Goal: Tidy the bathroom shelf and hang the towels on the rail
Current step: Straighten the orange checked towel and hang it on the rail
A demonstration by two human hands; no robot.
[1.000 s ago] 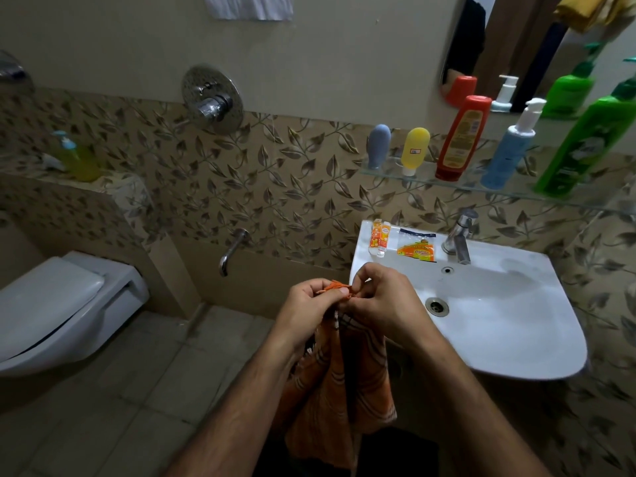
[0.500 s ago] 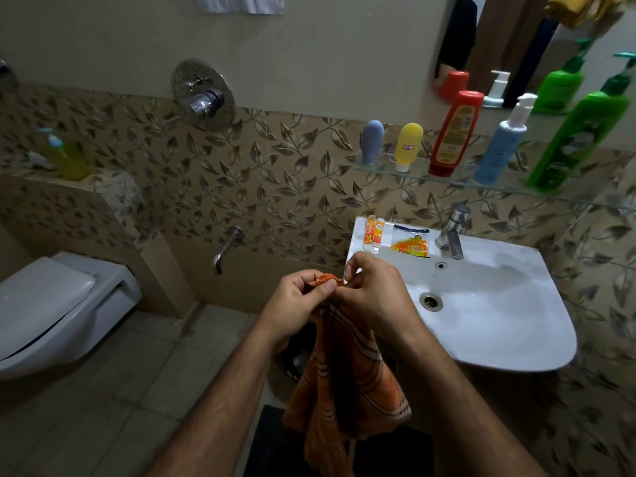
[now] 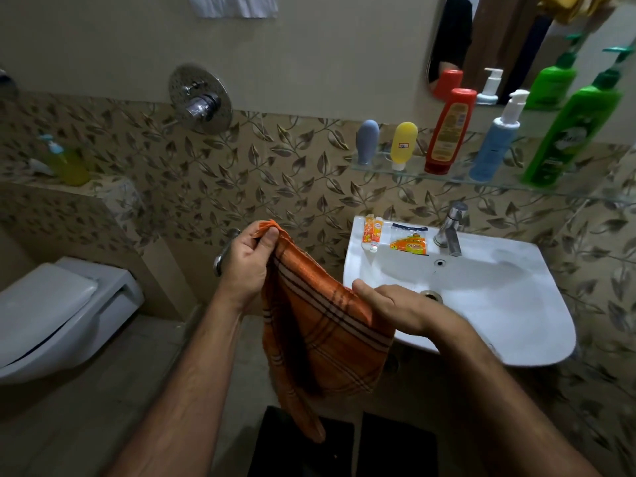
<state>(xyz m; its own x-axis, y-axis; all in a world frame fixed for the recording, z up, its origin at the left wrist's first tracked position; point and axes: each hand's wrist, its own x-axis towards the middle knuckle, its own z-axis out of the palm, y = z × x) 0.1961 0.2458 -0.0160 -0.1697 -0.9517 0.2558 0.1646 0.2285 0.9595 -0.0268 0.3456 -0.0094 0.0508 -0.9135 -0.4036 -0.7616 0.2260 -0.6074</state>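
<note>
Left hand (image 3: 246, 266) pinches a corner of the orange checked cloth towel (image 3: 320, 325); right hand (image 3: 389, 306) grips its edge, left of the white ceramic basin (image 3: 516, 304). Spreading appears underway; hanging needs a rail, none in view.

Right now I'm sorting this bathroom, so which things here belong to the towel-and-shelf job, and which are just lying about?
Job:
orange checked towel, gripped by left hand and right hand
glass shelf
red bottle
green bottle

Lying about:
white toilet
small orange tube on white basin
</note>
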